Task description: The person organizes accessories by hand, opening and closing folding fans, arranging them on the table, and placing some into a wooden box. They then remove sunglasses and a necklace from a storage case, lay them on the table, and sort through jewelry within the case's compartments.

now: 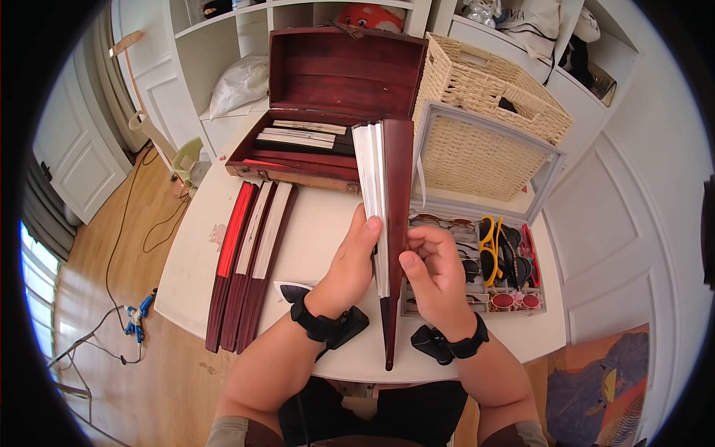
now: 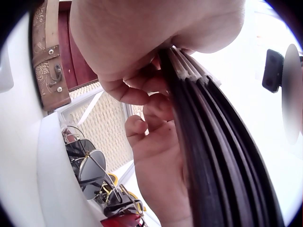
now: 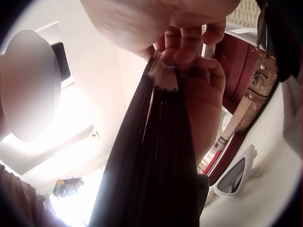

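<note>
Folding fan (image 1: pixel 397 223) being held above the table (image 1: pixel 499 343), narrow end by its front edge!
Lengthwise it is being pointed bodyward; its white-leaved side is being gripped by the left hand (image 1: pixel 344 264), its dark-red side pinched by the right hand (image 1: pixel 441 287).

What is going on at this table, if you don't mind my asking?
Someone holds a folding fan, nearly closed, between their left hand and right hand. Three other closed fans lie side by side on the white table, to the left. An open red chest stands behind them; an open case of sunglasses sits to the right.
</note>
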A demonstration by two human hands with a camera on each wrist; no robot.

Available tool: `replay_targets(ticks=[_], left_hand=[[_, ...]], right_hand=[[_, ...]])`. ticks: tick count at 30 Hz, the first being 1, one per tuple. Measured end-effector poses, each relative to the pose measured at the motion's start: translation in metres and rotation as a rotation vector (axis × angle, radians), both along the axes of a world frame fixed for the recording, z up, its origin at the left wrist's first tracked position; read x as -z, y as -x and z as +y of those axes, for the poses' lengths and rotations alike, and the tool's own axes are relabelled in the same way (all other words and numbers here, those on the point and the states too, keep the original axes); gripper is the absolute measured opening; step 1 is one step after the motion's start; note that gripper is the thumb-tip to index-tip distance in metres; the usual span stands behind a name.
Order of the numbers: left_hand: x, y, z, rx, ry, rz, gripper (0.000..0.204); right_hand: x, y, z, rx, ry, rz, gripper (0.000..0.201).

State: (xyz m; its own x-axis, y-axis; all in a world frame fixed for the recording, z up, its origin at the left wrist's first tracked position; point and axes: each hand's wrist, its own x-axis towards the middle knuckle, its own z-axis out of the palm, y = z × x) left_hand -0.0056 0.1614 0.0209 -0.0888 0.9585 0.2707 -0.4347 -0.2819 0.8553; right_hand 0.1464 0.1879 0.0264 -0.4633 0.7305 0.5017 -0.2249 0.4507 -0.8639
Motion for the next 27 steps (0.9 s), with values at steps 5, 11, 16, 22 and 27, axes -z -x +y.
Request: replay_targets(ticks=[5, 11, 16, 22, 27], left_hand=[[-0.010, -0.006, -0.003, -0.117, -0.008, 0.048, 0.046], [-0.010, -0.005, -0.002, -0.007, -0.029, -0.052, 0.041], [-0.011, -0.003, -0.003, 0.004, -0.041, -0.057, 0.040], [-0.012, -0.001, -0.002, 0.025, -0.038, -0.077, 0.038], [-0.009, 0.001, 0.000, 0.038, -0.056, -0.077, 0.036]], right_hand=[[-0.003, 0.001, 0.001, 0.003, 0.079, 0.001, 0.038], [-0.009, 0.002, -0.002, 0.051, 0.085, -0.074, 0.046], [-0.013, -0.003, -0.002, 0.080, 0.062, -0.218, 0.033], [-0.014, -0.008, 0.000, 0.120, -0.053, -0.413, 0.025], [-0.010, -0.004, 0.000, 0.222, -0.188, -0.324, 0.028]])
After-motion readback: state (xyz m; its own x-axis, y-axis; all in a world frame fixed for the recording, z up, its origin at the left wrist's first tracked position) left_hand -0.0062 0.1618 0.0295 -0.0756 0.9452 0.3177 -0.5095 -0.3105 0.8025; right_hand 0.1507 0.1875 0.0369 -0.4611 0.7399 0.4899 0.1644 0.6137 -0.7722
